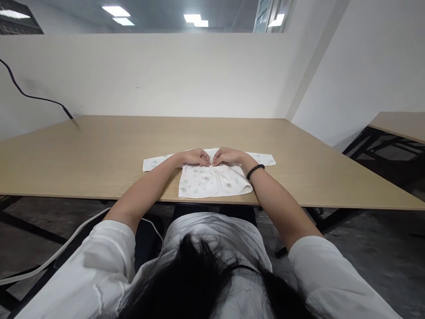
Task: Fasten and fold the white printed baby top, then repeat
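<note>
Head view: at left, one sleeve (153,164) of the printed baby shirt (197,182) is laid out on the tabletop (99,146). At the shirt's middle, its front is pinched by the left hand (198,157) and, just beside it, by the right hand (226,155); the exact part gripped cannot be made out. Farther right, the other sleeve (264,159) is spread. Laying-out seems done; the lower front edges (216,190) appear not yet joined.

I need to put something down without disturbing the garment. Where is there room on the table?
Bare tabletop lies between the garment and the wall behind, and out to both sides. The front middle is crowded: garment near the edge, left hand and right hand on it.
</note>
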Action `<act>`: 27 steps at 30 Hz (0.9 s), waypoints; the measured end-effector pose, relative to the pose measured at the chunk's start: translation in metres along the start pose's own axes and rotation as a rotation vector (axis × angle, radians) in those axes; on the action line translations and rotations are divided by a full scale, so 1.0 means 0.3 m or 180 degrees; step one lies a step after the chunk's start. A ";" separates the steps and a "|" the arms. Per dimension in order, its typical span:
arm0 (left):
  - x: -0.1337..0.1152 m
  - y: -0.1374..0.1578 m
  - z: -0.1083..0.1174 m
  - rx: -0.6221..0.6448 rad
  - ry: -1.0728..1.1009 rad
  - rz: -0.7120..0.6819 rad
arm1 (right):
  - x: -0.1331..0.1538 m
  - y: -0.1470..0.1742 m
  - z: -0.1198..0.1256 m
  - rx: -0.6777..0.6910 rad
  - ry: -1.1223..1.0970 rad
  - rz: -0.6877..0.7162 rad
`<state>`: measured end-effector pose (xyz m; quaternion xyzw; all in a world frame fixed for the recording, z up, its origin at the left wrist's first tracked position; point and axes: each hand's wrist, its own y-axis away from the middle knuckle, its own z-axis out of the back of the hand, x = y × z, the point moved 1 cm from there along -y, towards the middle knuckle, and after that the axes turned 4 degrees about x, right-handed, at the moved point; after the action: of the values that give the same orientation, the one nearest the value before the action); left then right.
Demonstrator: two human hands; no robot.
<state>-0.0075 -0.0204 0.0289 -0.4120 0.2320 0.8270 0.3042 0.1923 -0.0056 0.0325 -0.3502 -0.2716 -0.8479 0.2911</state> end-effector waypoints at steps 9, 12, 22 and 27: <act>0.023 -0.014 0.006 -0.0081 0.0005 -0.0117 | -0.011 -0.006 0.016 0.0007 0.0171 -0.0133; 0.019 -0.011 0.005 -0.0062 -0.0007 -0.0192 | -0.003 -0.002 0.022 -0.0005 0.0329 -0.0197; -0.028 0.010 -0.044 0.0610 -0.0204 -0.0216 | 0.084 0.069 -0.017 0.1177 0.0615 -0.0614; -0.035 -0.009 -0.067 0.0548 -0.0344 -0.0282 | 0.064 0.059 -0.003 0.1352 0.0357 -0.0545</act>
<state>0.0104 -0.0345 0.0261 -0.3489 0.2671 0.8108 0.3867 0.1928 -0.0241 0.0508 -0.2092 -0.4560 -0.8114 0.2999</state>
